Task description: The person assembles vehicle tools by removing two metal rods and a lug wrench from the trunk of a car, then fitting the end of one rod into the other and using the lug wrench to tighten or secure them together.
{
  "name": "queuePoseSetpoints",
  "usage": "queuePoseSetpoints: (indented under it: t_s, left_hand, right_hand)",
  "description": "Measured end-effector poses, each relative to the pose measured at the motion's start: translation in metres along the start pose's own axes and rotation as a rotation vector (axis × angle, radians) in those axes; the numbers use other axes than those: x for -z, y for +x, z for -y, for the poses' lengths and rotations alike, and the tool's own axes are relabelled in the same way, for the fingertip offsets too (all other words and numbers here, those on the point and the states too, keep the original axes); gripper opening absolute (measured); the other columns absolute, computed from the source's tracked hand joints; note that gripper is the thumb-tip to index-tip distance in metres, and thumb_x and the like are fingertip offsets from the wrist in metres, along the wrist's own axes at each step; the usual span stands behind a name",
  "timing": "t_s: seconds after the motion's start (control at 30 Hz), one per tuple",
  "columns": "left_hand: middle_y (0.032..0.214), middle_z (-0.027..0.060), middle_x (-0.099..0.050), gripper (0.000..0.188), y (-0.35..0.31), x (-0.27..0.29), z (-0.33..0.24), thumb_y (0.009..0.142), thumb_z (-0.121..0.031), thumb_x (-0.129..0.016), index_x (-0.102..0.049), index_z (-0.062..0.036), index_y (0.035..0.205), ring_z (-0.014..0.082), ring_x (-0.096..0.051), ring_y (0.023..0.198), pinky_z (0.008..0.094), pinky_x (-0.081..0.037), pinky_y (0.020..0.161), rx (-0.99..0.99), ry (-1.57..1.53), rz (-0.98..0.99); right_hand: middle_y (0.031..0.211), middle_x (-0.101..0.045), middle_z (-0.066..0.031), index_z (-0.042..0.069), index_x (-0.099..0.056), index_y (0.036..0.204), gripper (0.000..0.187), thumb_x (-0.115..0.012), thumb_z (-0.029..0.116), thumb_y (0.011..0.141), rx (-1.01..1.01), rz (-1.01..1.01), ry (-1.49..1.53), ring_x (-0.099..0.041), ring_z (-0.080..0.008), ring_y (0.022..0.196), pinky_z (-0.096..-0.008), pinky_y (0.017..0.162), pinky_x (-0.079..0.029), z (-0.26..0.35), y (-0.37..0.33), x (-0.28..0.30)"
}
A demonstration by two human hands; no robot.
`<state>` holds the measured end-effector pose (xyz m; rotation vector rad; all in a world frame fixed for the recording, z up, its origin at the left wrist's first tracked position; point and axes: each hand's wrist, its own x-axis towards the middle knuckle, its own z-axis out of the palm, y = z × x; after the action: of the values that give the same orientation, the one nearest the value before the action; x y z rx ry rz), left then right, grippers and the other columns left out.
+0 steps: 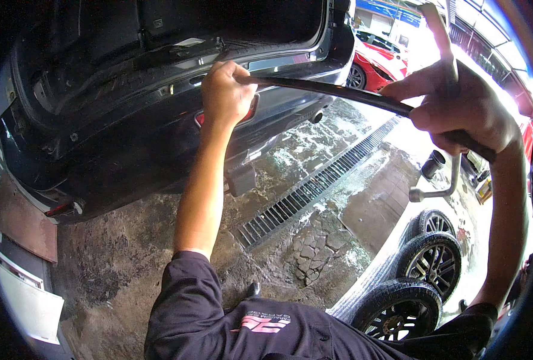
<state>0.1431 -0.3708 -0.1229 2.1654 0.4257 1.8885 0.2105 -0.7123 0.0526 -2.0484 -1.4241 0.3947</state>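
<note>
A long, dark, slightly curved bar stretches between my two hands in front of the car's rear. My left hand is closed round its left end, close to the edge of the open boot. My right hand is raised at the upper right, its fingers wrapped round the bar's other end. A bent metal socket wrench is held in the same hand. Its upper arm sticks up above my fingers, and its lower arm with a round socket end hangs below my wrist. My palm hides its middle.
The dark car stands with its boot open, an exhaust tip low on its right. A drain grate crosses the wet, cracked floor. Several wheels with tyres are at the lower right. Behind is a red car; white panels lie left.
</note>
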Motion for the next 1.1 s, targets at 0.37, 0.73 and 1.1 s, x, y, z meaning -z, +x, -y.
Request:
queuePoseSetpoints:
  t_s: [0.37, 0.73, 1.1]
  left_hand:
    - [0.078, 0.0082, -0.063, 0.017, -0.004, 0.017, -0.004, 0.067, -0.009, -0.081, -0.067, -0.007, 0.077, 0.023, -0.065, 0.072, 0.0342, -0.052, 0.068, -0.001, 0.174, -0.136]
    - [0.074, 0.0083, -0.063, 0.016, -0.003, 0.009, 0.019, 0.067, -0.004, -0.079, -0.066, -0.0052, 0.077, 0.0219, -0.064, 0.068, 0.033, -0.051, 0.064, -0.038, 0.068, -0.131]
    - [0.074, 0.0095, -0.061, 0.019, -0.015, 0.017, -0.057, 0.065, 0.0, -0.078, -0.063, -0.0036, 0.076, 0.0259, -0.063, 0.068, 0.0346, -0.05, 0.062, -0.048, -0.03, -0.055]
  right_hand:
    - [0.056, -0.058, -0.0059, -0.005, -0.067, 0.115, 0.036, -0.067, -0.001, 0.079, 0.12, 0.056, 0.097, -0.052, -0.0087, 0.042, -0.0254, 0.04, -0.036, -0.015, 0.001, -0.005]
    - [0.052, -0.055, -0.0049, -0.005, -0.064, 0.121, 0.045, -0.07, 0.006, 0.078, 0.084, 0.056, 0.083, -0.048, -0.0099, 0.041, -0.0262, 0.042, -0.036, -0.019, 0.014, -0.012]
    - [0.055, -0.059, -0.0056, -0.01, -0.064, 0.116, 0.051, -0.078, 0.01, 0.071, 0.035, -0.21, -0.006, -0.045, -0.0071, 0.036, -0.0226, 0.034, -0.03, -0.051, -0.058, 0.038]
